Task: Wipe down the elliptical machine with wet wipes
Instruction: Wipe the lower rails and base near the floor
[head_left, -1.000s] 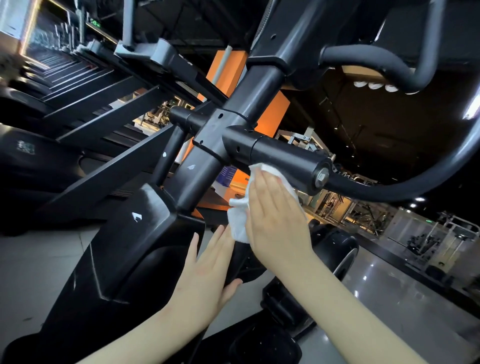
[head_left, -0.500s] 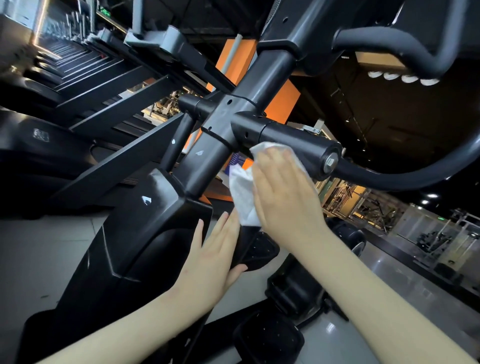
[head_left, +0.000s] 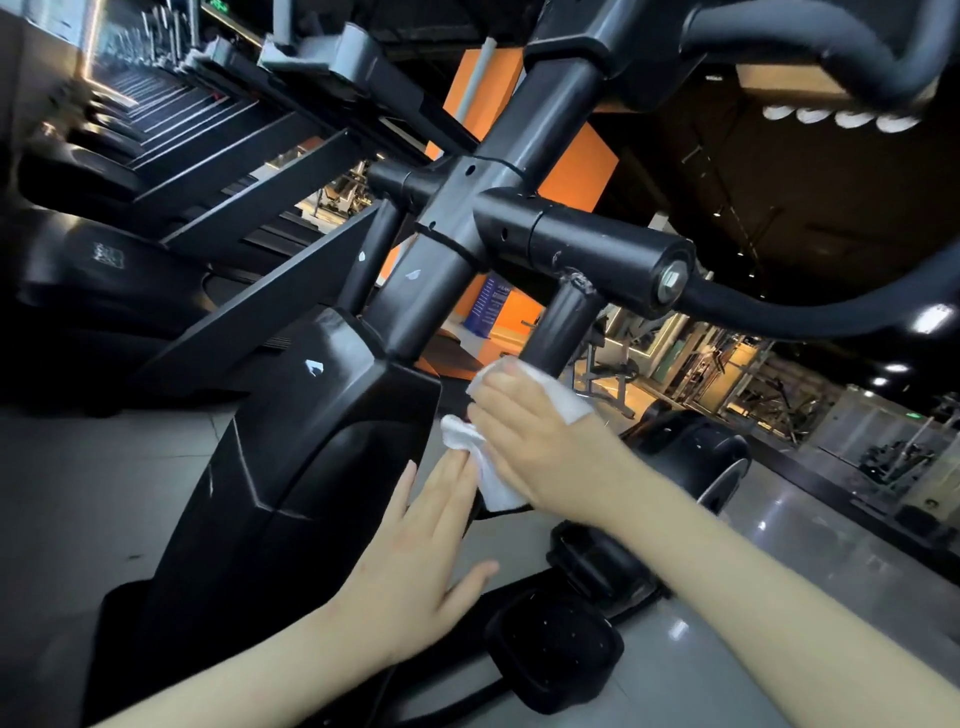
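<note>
Wet wipe (head_left: 496, 486) against elliptical arm (head_left: 561, 332) under flat right hand (head_left: 537, 434); left hand (head_left: 423, 551) flat.

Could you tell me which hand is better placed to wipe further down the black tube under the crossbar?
The right hand: it presses the wet wipe against the tube below the crossbar. The left hand lies flat on the housing, only its fingertips touching the wipe's loose end.

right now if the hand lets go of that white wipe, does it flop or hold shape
Probably flops: the wipe hangs crumpled below the right hand. Likely light, since it looks thin. Pressed on the black post, it may cling.
</note>
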